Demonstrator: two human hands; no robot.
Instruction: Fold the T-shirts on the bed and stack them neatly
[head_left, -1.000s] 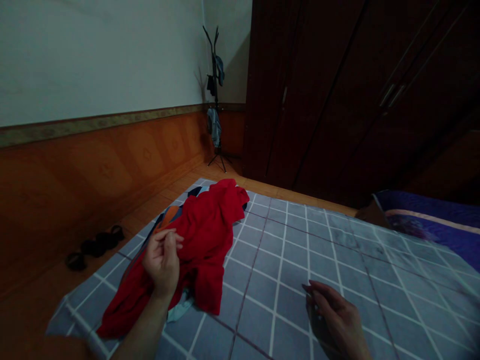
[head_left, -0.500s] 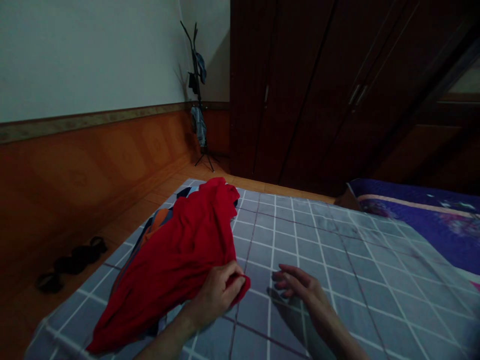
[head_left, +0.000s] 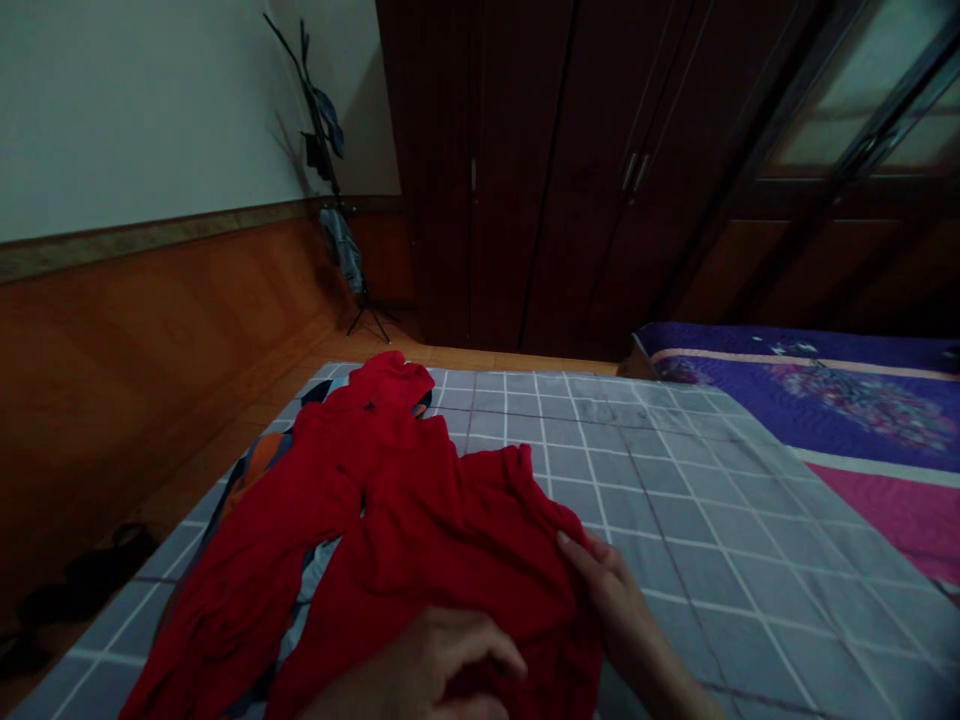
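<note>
A red garment [head_left: 442, 545] lies spread across the near left of the bed, with a long sleeve- or leg-like part [head_left: 247, 570] running down its left side. My right hand [head_left: 611, 590] grips its right edge, thumb on top and fingers under the cloth. Over the lower part of the garment is my left hand [head_left: 450, 660], its fingers bent and its thumb apart from the forefinger. That hand is partly cut off by the bottom of the picture. Under the red cloth show other clothes, with an orange patch [head_left: 262, 458] and pale blue fabric [head_left: 311, 580].
The bed has a grey checked sheet [head_left: 675, 480]. A purple and pink floral bedspread [head_left: 847, 390] lies at the right. Dark wardrobes [head_left: 517, 200] stand behind, and a coat rack [head_left: 330, 160] is in the corner. Dark items [head_left: 90, 585] lie on the floor at left.
The red garment has been opened out to the right. My right hand, empty before, now grips its right edge. My left hand has moved lower and loosened. The view has turned right.
</note>
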